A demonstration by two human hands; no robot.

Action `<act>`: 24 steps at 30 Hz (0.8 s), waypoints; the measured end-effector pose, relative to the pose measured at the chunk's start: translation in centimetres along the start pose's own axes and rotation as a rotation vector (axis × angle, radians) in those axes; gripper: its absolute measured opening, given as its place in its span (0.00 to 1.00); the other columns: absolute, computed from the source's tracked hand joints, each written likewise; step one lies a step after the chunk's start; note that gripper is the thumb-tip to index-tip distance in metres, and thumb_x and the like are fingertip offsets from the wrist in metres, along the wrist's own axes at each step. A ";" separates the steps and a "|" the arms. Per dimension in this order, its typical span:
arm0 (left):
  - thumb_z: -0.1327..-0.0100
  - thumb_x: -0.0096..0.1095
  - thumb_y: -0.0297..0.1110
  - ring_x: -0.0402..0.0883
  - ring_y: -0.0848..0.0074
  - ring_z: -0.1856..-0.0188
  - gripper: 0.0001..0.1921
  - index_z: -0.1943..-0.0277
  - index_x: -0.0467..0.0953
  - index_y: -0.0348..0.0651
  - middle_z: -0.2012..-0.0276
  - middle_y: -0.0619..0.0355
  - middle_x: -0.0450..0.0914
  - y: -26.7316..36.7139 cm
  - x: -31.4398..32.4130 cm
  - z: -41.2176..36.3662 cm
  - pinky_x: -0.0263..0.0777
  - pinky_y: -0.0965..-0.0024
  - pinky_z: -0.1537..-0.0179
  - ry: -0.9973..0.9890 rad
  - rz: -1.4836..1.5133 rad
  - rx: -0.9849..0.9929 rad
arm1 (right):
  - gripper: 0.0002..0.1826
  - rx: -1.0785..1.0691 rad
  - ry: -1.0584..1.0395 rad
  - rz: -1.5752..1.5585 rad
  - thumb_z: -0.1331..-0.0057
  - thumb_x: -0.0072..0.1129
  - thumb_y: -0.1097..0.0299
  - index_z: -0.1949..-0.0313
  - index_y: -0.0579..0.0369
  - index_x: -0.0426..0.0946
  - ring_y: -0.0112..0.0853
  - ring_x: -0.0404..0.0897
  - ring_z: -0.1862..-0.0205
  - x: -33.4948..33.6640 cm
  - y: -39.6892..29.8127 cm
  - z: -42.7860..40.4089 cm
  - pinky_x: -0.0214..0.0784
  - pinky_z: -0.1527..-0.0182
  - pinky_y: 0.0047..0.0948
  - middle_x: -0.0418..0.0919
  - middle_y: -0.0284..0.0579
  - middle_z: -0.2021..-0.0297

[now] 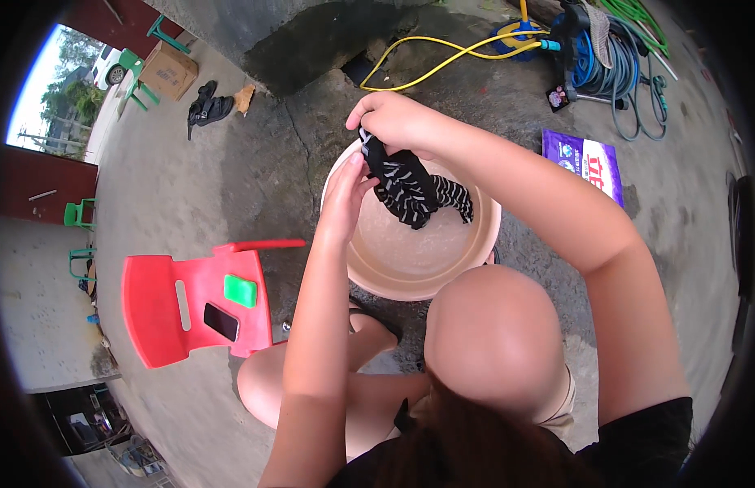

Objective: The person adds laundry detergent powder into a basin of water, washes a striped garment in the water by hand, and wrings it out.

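A black cloth garment with white stripes (408, 186) hangs from both my hands over a round, light pink plastic basin (401, 290). Its lower end reaches down towards the cloudy water (414, 250) in the basin. My right hand (386, 119) grips the garment's top edge above the basin's far rim. Just below and to the left of it, my left hand (347, 192) pinches the same bunched edge between thumb and fingers. Part of the right hand's fingers is hidden by the hand itself.
Left of the basin, a red plastic chair (151, 311) bears a phone (221, 322) and a green bar-like object (240, 291). A purple and white packet (581, 161) lies to the right. Beyond are a yellow hose (423, 82), a hose reel (603, 67) and black sandals (209, 107).
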State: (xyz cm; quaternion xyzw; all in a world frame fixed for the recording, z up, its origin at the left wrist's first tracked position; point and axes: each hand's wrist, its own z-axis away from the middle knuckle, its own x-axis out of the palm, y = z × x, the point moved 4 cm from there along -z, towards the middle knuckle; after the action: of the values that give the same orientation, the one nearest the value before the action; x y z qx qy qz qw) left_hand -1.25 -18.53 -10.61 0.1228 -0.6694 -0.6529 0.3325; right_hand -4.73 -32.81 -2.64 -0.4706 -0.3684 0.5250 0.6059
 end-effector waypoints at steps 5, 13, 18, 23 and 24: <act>0.34 0.61 0.41 0.75 0.78 0.53 0.21 0.47 0.74 0.34 0.56 0.58 0.80 3.7 3.3 1.3 0.67 0.71 0.48 0.093 -0.805 -0.043 | 0.17 -0.051 -0.064 0.028 0.36 0.49 0.71 0.51 0.68 0.75 0.30 0.79 0.60 0.8 0.6 0.7 0.77 0.54 0.31 0.77 0.46 0.60; 0.29 0.54 0.50 0.79 0.78 0.64 0.22 0.58 0.78 0.34 0.66 0.59 0.81 8.8 2.8 3.7 0.71 0.72 0.60 0.273 -0.653 -0.180 | 0.22 -0.102 -0.070 -0.134 0.35 0.54 0.66 0.45 0.66 0.72 0.30 0.80 0.56 -1.5 0.6 3.7 0.77 0.50 0.29 0.77 0.47 0.56; 0.28 0.52 0.49 0.82 0.74 0.58 0.22 0.53 0.77 0.34 0.59 0.54 0.83 9.2 0.9 5.2 0.74 0.69 0.53 0.299 -0.199 -0.168 | 0.28 0.039 -0.251 0.302 0.37 0.60 0.51 0.45 0.60 0.75 0.34 0.79 0.52 -1.3 0.1 4.6 0.72 0.48 0.32 0.78 0.48 0.50; 0.28 0.51 0.51 0.81 0.74 0.59 0.23 0.54 0.78 0.34 0.61 0.54 0.83 10.2 1.4 6.8 0.74 0.71 0.54 0.310 -0.067 -0.089 | 0.19 -0.213 -0.260 0.489 0.36 0.64 0.58 0.56 0.62 0.80 0.26 0.77 0.60 1.1 -0.5 5.0 0.69 0.52 0.28 0.82 0.41 0.64; 0.28 0.51 0.51 0.81 0.74 0.59 0.24 0.55 0.79 0.34 0.61 0.54 0.83 10.5 0.9 7.0 0.74 0.71 0.54 0.287 -0.120 -0.099 | 0.20 -0.193 -0.282 0.511 0.39 0.66 0.56 0.58 0.61 0.82 0.27 0.78 0.62 1.4 -0.5 4.7 0.69 0.53 0.29 0.82 0.42 0.66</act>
State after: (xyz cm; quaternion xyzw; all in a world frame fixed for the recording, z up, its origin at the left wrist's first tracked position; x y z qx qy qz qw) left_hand -3.32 -12.30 0.24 0.2380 -0.5735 -0.6795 0.3909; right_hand -8.74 -30.60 -0.93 -0.5259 -0.3666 0.6832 0.3496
